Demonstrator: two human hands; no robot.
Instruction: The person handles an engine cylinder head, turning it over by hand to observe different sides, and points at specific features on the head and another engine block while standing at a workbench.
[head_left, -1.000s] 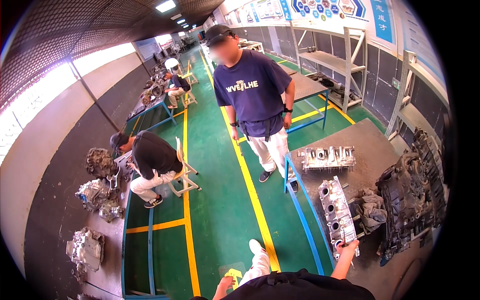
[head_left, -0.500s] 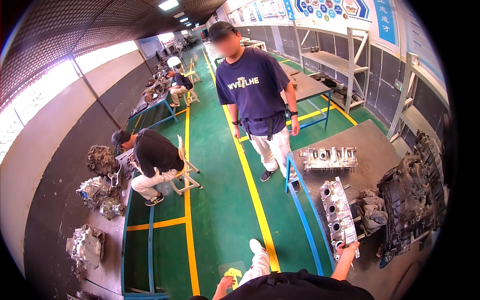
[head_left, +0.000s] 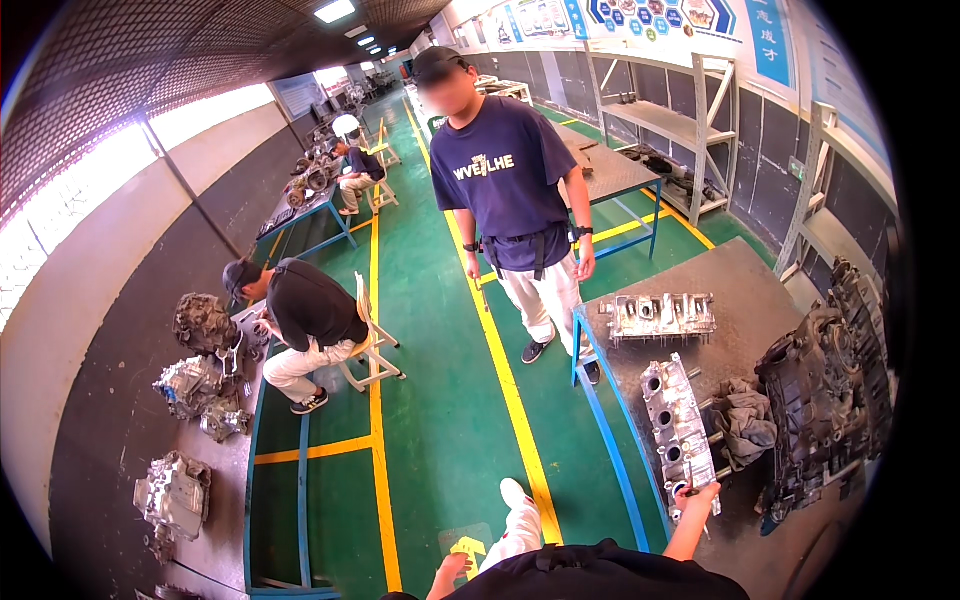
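My right hand is at the near end of a long silver engine cylinder head with a row of round ports, lying lengthwise on the metal-topped table at my right. Its fingers are closed at the nearest port, around something small and dark that I cannot make out. My left hand hangs low by my left leg, over the green floor, its fingers loosely apart and nothing visible in them. Beyond the first casting, a second cylinder head lies crosswise.
A grey rag and a large dark engine block sit right of the cylinder head. A person in a navy shirt stands across the table corner. Another person sits at the left bench, near several gearbox castings.
My hands stay almost in place. The standing person's head and arm have shifted slightly; the seated person's position is nearly the same.
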